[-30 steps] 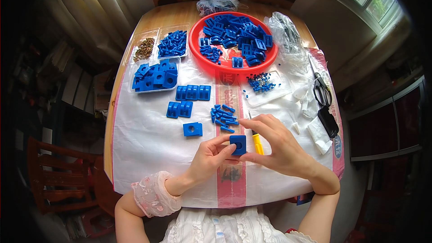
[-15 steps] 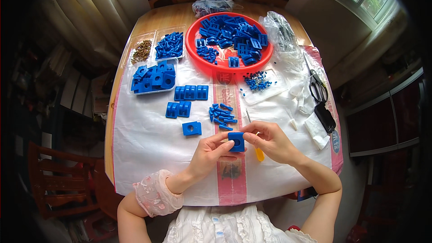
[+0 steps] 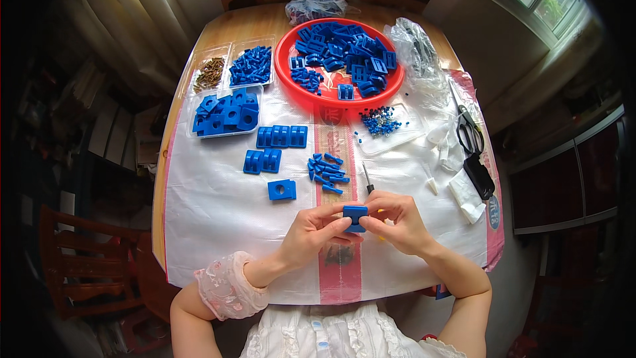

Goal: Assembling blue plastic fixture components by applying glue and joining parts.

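Observation:
Between my two hands, low over the table's near middle, is a small blue plastic block (image 3: 355, 211). My left hand (image 3: 310, 233) is closed on its left side, thumb on the front. My right hand (image 3: 400, 223) pinches the right side, its thumb near the left one. The fingers cover the block's lower part. Partly under my right hand lies a screwdriver (image 3: 367, 176) with its shaft pointing away; only bits of its yellow handle show. A loose square blue plate with a round hole (image 3: 281, 190) rests to the left. Beyond my hands is a heap of narrow blue pieces (image 3: 328, 173).
A red tray (image 3: 281, 66) of blue parts stands at the back. To its left are tubs of blue pieces (image 3: 250, 66), brown screws (image 3: 210, 73) and holed plates (image 3: 225, 114). Small blue bits (image 3: 380, 121) lie on a lid. Black scissors (image 3: 471, 138) lie at right.
The blue block has turned, so its round hole no longer faces up plainly. My right hand has moved lower and its thumb now presses on the block's near side.

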